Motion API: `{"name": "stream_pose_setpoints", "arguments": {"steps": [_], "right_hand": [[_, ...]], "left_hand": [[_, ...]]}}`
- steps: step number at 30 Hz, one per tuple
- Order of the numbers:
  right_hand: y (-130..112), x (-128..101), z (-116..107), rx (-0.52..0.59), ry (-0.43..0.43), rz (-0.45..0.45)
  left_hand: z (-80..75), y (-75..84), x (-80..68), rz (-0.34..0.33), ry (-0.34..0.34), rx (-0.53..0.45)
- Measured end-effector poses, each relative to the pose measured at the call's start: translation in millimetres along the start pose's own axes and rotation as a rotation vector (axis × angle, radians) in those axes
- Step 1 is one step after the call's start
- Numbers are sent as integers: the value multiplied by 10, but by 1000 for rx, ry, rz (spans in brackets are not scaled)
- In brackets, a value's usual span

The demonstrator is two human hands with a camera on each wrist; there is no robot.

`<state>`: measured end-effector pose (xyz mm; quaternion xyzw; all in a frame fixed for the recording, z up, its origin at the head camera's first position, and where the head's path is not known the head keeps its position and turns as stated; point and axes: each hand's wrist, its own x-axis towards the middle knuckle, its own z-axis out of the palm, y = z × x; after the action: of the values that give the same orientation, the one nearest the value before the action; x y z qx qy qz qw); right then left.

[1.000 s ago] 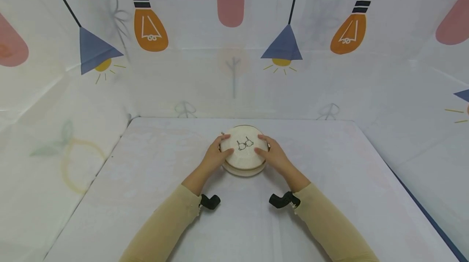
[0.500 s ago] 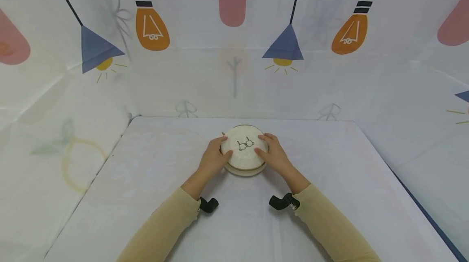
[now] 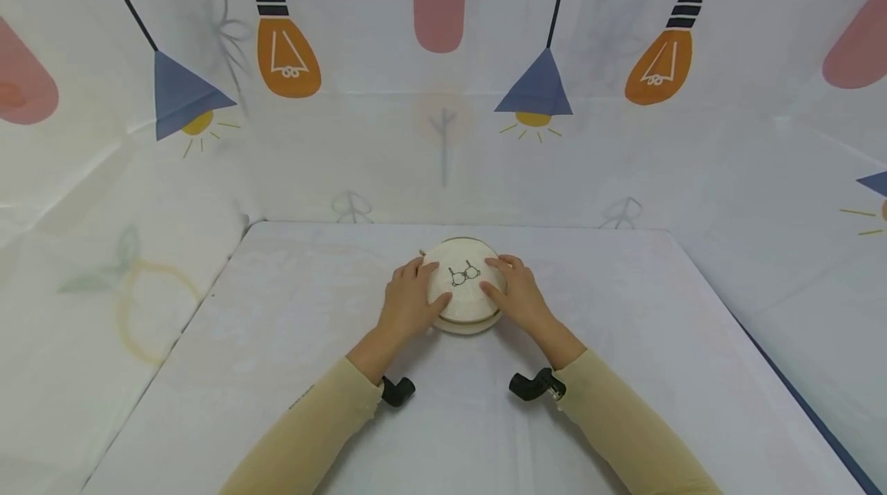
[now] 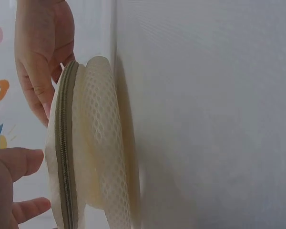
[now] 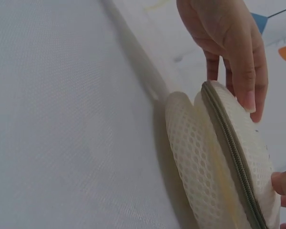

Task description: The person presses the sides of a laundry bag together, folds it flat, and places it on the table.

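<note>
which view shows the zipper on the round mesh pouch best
The left wrist view: the zipper runs edge-on along the round mesh pouch, sharp and close. The right wrist view shows the zipper too, partly cut off at the frame edge. The head view shows only the pouch's top face with its printed glasses.

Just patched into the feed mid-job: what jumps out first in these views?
A round cream mesh case with a small glasses drawing on top lies mid-table, the left hand and right hand resting on its two sides. The wrist views show its zipper running round the edge. Lamp cartoons cover the backdrop.

Round pouch [image 3: 463, 287] looks like matt cream mesh fabric.
</note>
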<state>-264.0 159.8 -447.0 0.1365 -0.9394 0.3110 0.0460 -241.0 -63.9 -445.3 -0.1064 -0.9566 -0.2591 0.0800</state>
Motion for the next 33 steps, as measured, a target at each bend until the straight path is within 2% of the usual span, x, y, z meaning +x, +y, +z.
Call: {"name": "stream_pose_setpoints", "arguments": {"steps": [4, 10, 22, 33], "right_hand": [[21, -16, -10, -22, -28, -14], [53, -40, -36, -61, -76, -51], [43, -96, -106, -107, -92, -90], [100, -113, -129, -164, -190, -108]], "left_hand": [[-2, -1, -12, 12, -40, 24], [-23, -5, -21, 32, -54, 45], [-21, -63, 6, 102, -89, 109], [-39, -132, 24, 146, -145, 136]]}}
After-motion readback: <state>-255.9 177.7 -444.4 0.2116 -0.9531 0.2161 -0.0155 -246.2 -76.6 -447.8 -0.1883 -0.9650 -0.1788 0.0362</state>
